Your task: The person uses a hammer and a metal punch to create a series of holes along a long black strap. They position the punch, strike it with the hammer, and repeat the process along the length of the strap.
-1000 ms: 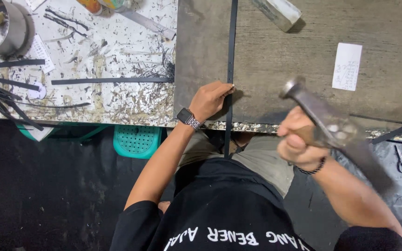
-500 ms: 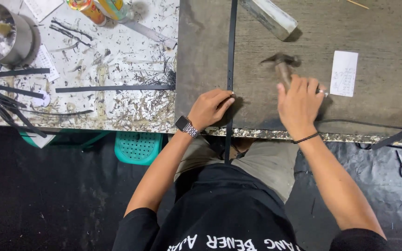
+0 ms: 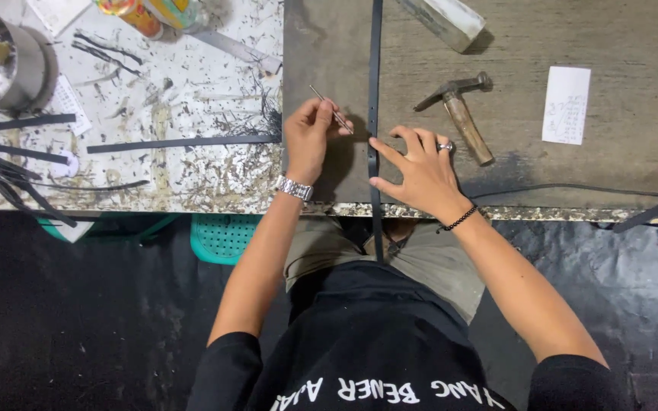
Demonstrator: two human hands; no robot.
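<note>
Here, left hand [image 3: 310, 137] grips thin rod [image 3: 333, 110]; right hand [image 3: 420, 171] steadies black strap [image 3: 375, 91].

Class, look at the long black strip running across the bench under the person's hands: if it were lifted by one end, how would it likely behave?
The black strip looks thin, narrow and long, and one end hangs over the bench edge, so it would probably flex and droop rather than stay stiff. It seems light for its length. Lying flat, it is unlikely to roll; the right hand pins it, suggesting it slides easily.

Workshop. Evidence: scarred grey workbench [image 3: 611, 175], wooden-handled steel hammer [image 3: 460, 114] lying far right, cut black strips [image 3: 183, 142] and scrap shavings over the paint-spattered left surface [image 3: 184, 91], round metal tin [image 3: 1, 61] at far left.
</note>
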